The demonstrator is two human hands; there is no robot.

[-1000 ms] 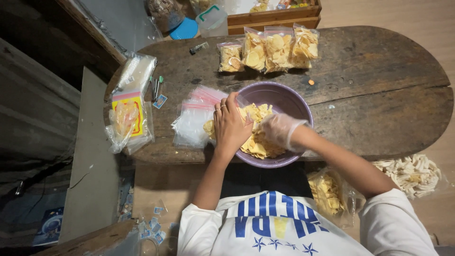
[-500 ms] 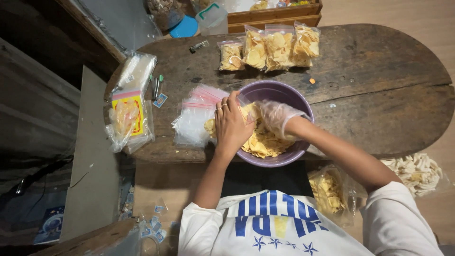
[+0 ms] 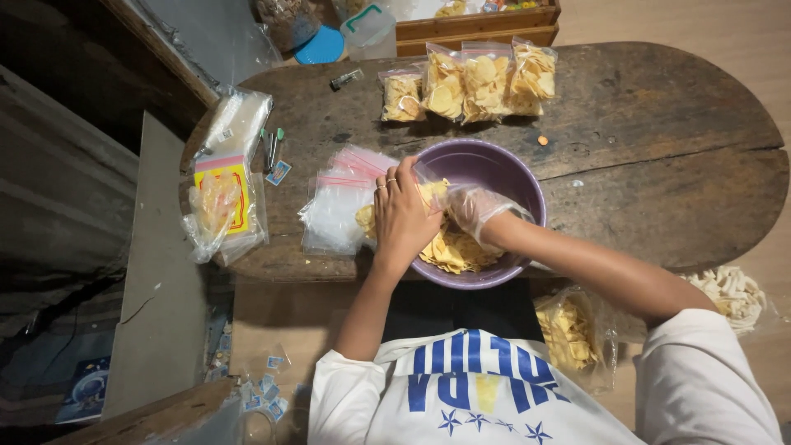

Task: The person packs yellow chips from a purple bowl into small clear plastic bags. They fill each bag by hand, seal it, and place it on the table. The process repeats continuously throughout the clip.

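Wooden oval table [image 3: 659, 124], cracked, dark; tan floor [image 3: 676, 21] beyond.

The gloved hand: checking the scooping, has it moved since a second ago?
Yes. The right hand in its clear glove has slid from the purple bowl's right rim toward the middle, nearer the left hand.

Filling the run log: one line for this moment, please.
left hand: holds small clear bag at bowl rim | right hand: gloved, in chips | purple bowl: on wooden table
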